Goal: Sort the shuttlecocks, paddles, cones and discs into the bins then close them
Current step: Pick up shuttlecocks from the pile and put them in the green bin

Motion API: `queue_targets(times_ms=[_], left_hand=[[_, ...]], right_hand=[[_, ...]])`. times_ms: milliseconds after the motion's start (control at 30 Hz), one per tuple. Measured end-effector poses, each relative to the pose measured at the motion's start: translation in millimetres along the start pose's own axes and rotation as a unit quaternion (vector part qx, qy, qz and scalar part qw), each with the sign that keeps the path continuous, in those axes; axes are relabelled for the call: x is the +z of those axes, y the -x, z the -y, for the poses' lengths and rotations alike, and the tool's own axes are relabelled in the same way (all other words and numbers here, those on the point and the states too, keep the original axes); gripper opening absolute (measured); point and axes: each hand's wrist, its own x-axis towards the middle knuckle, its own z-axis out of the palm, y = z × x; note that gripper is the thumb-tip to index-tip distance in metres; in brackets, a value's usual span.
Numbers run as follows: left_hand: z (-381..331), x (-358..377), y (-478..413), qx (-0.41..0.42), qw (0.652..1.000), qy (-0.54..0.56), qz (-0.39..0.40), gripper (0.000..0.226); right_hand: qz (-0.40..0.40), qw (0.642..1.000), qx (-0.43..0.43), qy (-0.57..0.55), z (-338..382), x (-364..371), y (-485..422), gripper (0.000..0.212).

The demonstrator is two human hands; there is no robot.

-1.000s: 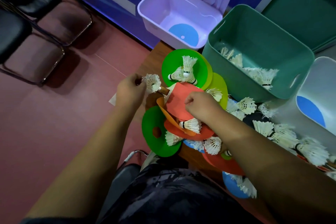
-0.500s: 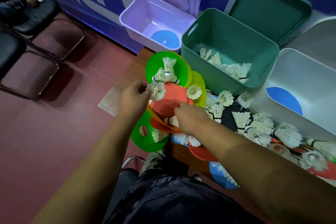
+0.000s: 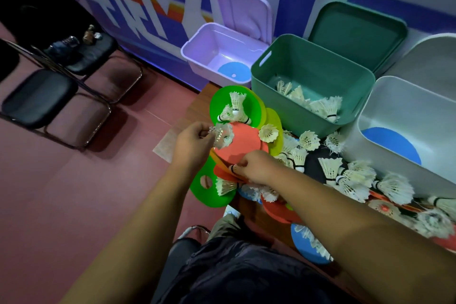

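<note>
The left hand [image 3: 195,142] is holding a shuttlecock [image 3: 223,134] with its fingers curled round it, just at the top edge of a red disc [image 3: 243,145]. That spot is looking blurry. The right hand [image 3: 257,166] is gripping a second shuttlecock [image 3: 232,168] in curled fingers. Only its round tip with a black band is peeking out, right at the low edge of the red disc.

The red disc is lying on top of a pile of discs at the corner of the wooden table [image 3: 197,106]. A green disc [image 3: 253,103] is sitting behind it, with a few shuttlecocks [image 3: 236,103] resting on it. A lower green disc [image 3: 202,196] with a hole is sticking out past the table edge. Lots of loose shuttlecocks [image 3: 350,177] are lying on the table to the right.

Three bins are standing open at the back. The purple bin [image 3: 212,42] is holding a blue disc [image 3: 230,72]. The green bin [image 3: 308,64] is holding a heap of shuttlecocks [image 3: 313,103]. The white bin [image 3: 407,106] is holding a bigger blue disc [image 3: 392,143]. Black chairs [image 3: 37,96] are standing on the red floor to the left.
</note>
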Motion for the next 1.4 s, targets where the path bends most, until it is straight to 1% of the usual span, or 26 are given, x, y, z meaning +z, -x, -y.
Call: queue_targets(times_ms=[33, 100, 167, 267, 333, 400, 533, 600, 667, 733, 767, 833, 933, 1033, 1100, 1167, 1267, 1333, 1400], left_hand=[[-2, 0, 2, -0.001, 1.0, 0.0, -0.001, 0.025], [-7, 1, 4, -0.004, 1.0, -0.004, 0.003, 0.015], [-12, 6, 4, -0.014, 1.0, 0.004, 0.004, 0.012], [-24, 17, 0, -0.013, 0.999, 0.024, 0.02, 0.005], [-35, 23, -6, -0.013, 0.998, 0.038, 0.042, 0.012], [-50, 31, -14, -0.009, 0.997, 0.052, 0.052, 0.012], [-87, 50, -33, 0.021, 0.995, 0.067, 0.071, 0.005], [-105, 55, -42, 0.031, 0.993, 0.079, 0.079, 0.007], [-123, 61, -55, 0.038, 0.992, 0.073, 0.092, 0.011], [-137, 65, -70, 0.035, 0.989, 0.095, 0.106, 0.02], [-143, 68, -78, 0.033, 0.989, 0.099, 0.109, 0.028], [-152, 71, -92, 0.038, 0.991, 0.062, 0.109, 0.042], [-151, 74, -101, 0.028, 0.993, 0.026, 0.114, 0.039], [-132, 77, -107, 0.012, 0.989, 0.051, 0.139, 0.045], [-115, 80, -106, -0.017, 0.984, 0.08, 0.159, 0.035], [-102, 80, -100, -0.041, 0.983, 0.085, 0.16, 0.024], [-85, 73, -87, -0.049, 0.98, 0.081, 0.174, 0.014], [-74, 65, -79, -0.048, 0.979, 0.067, 0.187, 0.011], [-64, 53, -68, -0.05, 0.978, 0.056, 0.195, 0.015]], right_hand=[[-0.01, 0.999, -0.002, -0.033, 0, -5, 6, 0.037], [-0.039, 0.997, -0.008, -0.069, 0, -19, 19, 0.037], [-0.078, 0.991, -0.005, -0.106, -2, -36, 31, 0.038], [-0.14, 0.977, -0.001, -0.16, -4, -69, 48, 0.028], [-0.182, 0.963, 0.015, -0.197, -9, -90, 57, 0.024], [-0.233, 0.945, 0.031, -0.228, -16, -111, 65, 0.024], [-0.333, 0.902, 0.058, -0.268, -30, -147, 82, 0.031], [-0.354, 0.894, 0.049, -0.271, -36, -160, 89, 0.037], [-0.352, 0.904, 0.02, -0.242, -43, -173, 90, 0.048], [-0.343, 0.912, 0.021, -0.226, -48, -179, 88, 0.054], [-0.343, 0.911, 0.034, -0.227, -50, -179, 86, 0.052], [-0.356, 0.905, 0.056, -0.224, -53, -176, 82, 0.042], [-0.347, 0.907, 0.074, -0.228, -52, -162, 79, 0.026], [-0.335, 0.908, 0.099, -0.232, -54, -149, 76, 0.019], [-0.321, 0.908, 0.108, -0.247, -55, -143, 76, 0.019], [-0.312, 0.908, 0.108, -0.258, -55, -137, 74, 0.02], [-0.293, 0.911, 0.109, -0.268, -52, -126, 66, 0.019], [-0.276, 0.917, 0.105, -0.269, -51, -116, 58, 0.018], [-0.256, 0.923, 0.095, -0.272, -47, -105, 50, 0.017]])
